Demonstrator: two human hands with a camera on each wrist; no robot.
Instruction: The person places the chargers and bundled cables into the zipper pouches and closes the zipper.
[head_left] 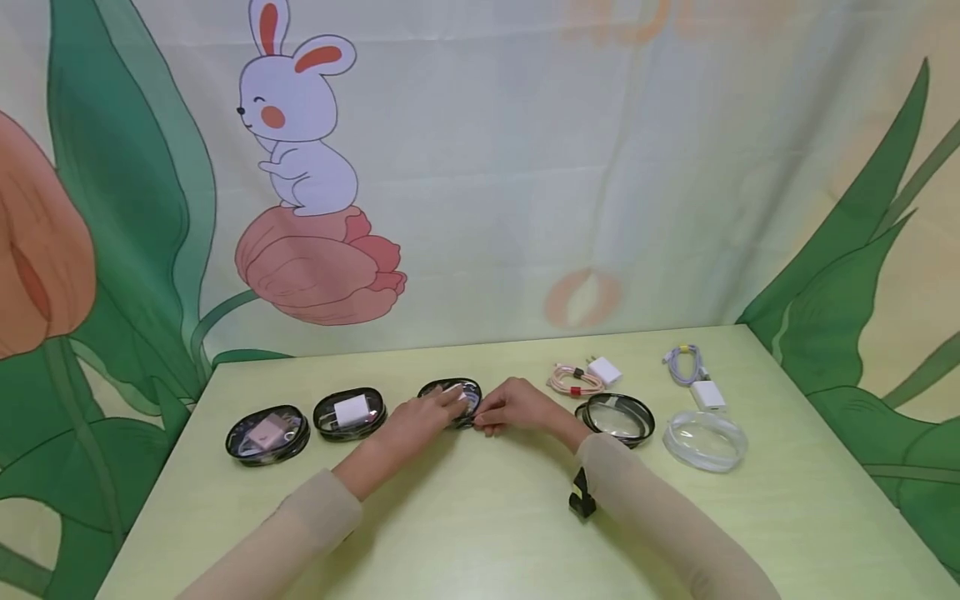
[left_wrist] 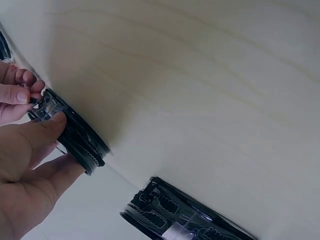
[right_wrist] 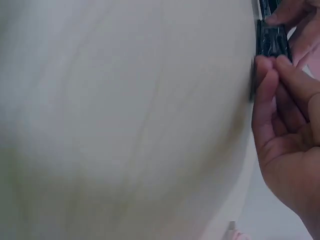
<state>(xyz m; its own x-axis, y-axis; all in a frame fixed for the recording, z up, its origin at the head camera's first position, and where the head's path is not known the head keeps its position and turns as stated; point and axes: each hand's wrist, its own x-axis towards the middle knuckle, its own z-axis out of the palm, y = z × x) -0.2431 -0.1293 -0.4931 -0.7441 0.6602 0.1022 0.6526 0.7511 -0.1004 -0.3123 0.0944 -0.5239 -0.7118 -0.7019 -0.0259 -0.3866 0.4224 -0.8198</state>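
Note:
A small oval zip case [head_left: 474,392] with a clear top and black edging lies at the back middle of the table. Something white shows inside it, partly covered by fingers. My left hand [head_left: 412,421] holds this case, thumb on top and fingers around its side in the left wrist view. At the case's right end my right hand [head_left: 519,406] pinches a small black zipper pull [left_wrist: 34,100] between thumb and forefinger. Black zipper teeth run along the case's side. How far the zip is closed cannot be told.
To the left lie two similar cases, one with a pink charger [head_left: 268,432], one with a white charger [head_left: 351,411]. On the right are a black-edged case [head_left: 618,419], a clear case [head_left: 705,442], a pink cable [head_left: 576,380], a purple cable [head_left: 684,365] and white plugs [head_left: 708,395].

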